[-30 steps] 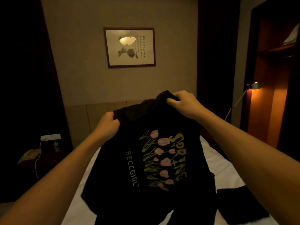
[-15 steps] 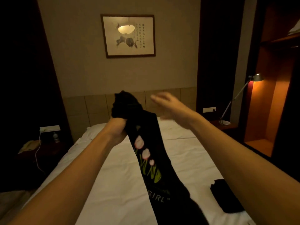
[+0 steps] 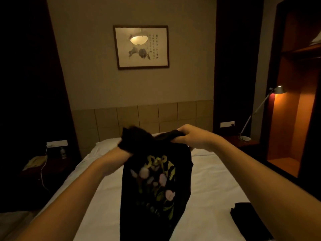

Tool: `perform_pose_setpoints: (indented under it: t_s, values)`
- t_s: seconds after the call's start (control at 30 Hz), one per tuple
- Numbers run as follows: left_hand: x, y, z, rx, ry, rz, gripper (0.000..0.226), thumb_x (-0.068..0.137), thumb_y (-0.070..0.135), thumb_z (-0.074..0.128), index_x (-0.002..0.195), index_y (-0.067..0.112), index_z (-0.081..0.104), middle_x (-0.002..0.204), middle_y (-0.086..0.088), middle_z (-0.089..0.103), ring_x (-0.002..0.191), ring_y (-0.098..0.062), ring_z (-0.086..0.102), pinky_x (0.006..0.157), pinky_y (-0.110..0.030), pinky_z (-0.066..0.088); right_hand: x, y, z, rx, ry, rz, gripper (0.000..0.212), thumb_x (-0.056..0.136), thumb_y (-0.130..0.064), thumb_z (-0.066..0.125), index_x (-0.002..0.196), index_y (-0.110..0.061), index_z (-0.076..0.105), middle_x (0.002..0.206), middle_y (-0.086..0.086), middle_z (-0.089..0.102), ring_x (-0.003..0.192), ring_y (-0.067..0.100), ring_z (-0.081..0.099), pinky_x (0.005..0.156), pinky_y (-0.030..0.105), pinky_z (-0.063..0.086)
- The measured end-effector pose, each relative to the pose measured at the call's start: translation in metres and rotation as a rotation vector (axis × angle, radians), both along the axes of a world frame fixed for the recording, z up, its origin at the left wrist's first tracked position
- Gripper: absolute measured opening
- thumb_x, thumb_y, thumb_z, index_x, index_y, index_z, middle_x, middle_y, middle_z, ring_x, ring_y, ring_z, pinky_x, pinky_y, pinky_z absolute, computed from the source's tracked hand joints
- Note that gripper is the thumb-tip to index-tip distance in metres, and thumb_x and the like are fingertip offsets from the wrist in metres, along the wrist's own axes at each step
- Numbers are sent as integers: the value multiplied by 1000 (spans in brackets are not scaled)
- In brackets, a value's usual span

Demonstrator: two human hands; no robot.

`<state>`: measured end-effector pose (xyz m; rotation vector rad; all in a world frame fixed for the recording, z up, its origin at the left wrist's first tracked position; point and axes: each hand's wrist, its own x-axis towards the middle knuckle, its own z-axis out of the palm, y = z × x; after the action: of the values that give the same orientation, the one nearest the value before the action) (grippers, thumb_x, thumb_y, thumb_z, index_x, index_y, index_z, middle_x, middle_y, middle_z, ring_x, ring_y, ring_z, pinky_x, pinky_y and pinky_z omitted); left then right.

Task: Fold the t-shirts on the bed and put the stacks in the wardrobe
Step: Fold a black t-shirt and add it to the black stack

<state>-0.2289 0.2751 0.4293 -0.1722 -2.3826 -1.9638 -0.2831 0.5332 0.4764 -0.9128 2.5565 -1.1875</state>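
Head view: dim bedroom, person stands at the foot of the bed [image 3: 208,180], both bare arms stretched out. Black t-shirt [image 3: 156,185] held up in the air above the white sheet, hanging down lengthwise, flower print with yellow-green lettering facing the camera, blurred. Right hand [image 3: 192,137] grips the top edge of the shirt on its right side, fingers [image 3: 182,129] curled over the fabric, thumb under it. Left hand [image 3: 119,153] mostly hidden behind bunched black cloth at the shirt's top left; cloth wads up above the wrist, so it looks clenched round it, though the fingers themselves don't show. Shirt's lower part runs out of frame at the bottom.

Second dark folded garment [image 3: 250,221] lies flat on the sheet at lower right, apart from the held shirt, partly cut off by the right forearm. Pillow [image 3: 107,145] at the head of the bed, tiled headboard [image 3: 156,115] behind. Framed picture [image 3: 141,46] on the wall. Open wardrobe [image 3: 295,119] at right, orange-lit, lamp [image 3: 278,90] beside it on the nightstand. Left nightstand [image 3: 43,164] holds a small bottle and a white cable.
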Motion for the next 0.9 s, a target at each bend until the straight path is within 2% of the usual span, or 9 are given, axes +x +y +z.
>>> perform_pose_setpoints:
  t_s: [0.1, 0.17, 0.23, 0.3, 0.4, 0.47, 0.53, 0.73, 0.9]
  values:
    - [19, -7, 2, -763, -451, -242, 43, 77, 47, 79, 110, 23, 67, 108, -1, 69, 89, -12, 67, 77, -22, 56, 0, -7, 14, 62, 136, 23, 18, 101, -21, 53, 105, -14, 69, 90, 3, 70, 85, 20, 68, 74, 33, 53]
    - [20, -5, 10, -951, -356, -222, 68, 66, 74, 72, 103, 17, 73, 98, -1, 73, 89, -16, 70, 81, -27, 58, 1, -16, 15, 46, 179, 45, 14, 100, -20, 54, 101, -14, 67, 88, 1, 68, 85, 18, 68, 75, 33, 52]
    - [19, 3, 23, -740, 42, -1, 81, 56, 88, 64, 101, 20, 72, 95, 3, 74, 92, -15, 69, 81, -30, 56, 3, -25, 15, 16, 196, 83, 12, 99, -17, 55, 101, -12, 66, 86, 0, 66, 80, 12, 66, 71, 27, 49]
    - [12, 15, 31, -492, 339, 111, 79, 67, 75, 68, 131, 30, 58, 121, 13, 64, 113, -6, 59, 93, -28, 48, 6, -32, 16, 4, 228, 120, 9, 98, -15, 57, 99, -11, 65, 85, -2, 64, 76, 5, 63, 66, 20, 47]
    - [5, 29, 32, -415, 213, -154, 55, 89, 36, 71, 139, 27, 52, 130, 3, 62, 120, -12, 59, 102, -34, 48, 11, -40, 18, 31, 303, 137, 3, 94, -14, 61, 92, -13, 63, 85, 0, 66, 75, 7, 63, 67, 22, 48]
    - [3, 27, 28, -364, 161, -189, 22, 92, 18, 68, 114, 17, 69, 102, -5, 73, 96, -15, 69, 83, -26, 54, 13, -40, 21, 53, 330, 139, 7, 91, -17, 67, 89, -11, 62, 82, 3, 66, 69, 7, 61, 65, 25, 46]
    - [6, 22, 31, -300, 213, -70, 6, 88, 16, 72, 89, 12, 68, 72, 1, 64, 66, -9, 62, 60, -21, 44, 14, -32, 25, 84, 243, 145, 12, 90, -22, 70, 90, -13, 62, 84, 4, 68, 69, 9, 63, 65, 27, 47]
    - [10, 14, 47, -342, 281, 24, 19, 87, 10, 71, 79, 15, 55, 62, 5, 58, 56, -7, 58, 51, -19, 43, -3, 12, -4, 376, -35, 56, 27, 90, -23, 69, 116, -18, 65, 110, 5, 71, 100, 21, 69, 95, 39, 54]
    - [10, -7, 34, -551, 237, 127, 21, 85, 20, 76, 89, 8, 59, 83, -8, 64, 77, -22, 63, 68, -33, 44, -16, 42, -31, 220, -81, -66, 19, 93, -14, 65, 108, -25, 66, 108, 2, 68, 102, 20, 66, 97, 35, 51]
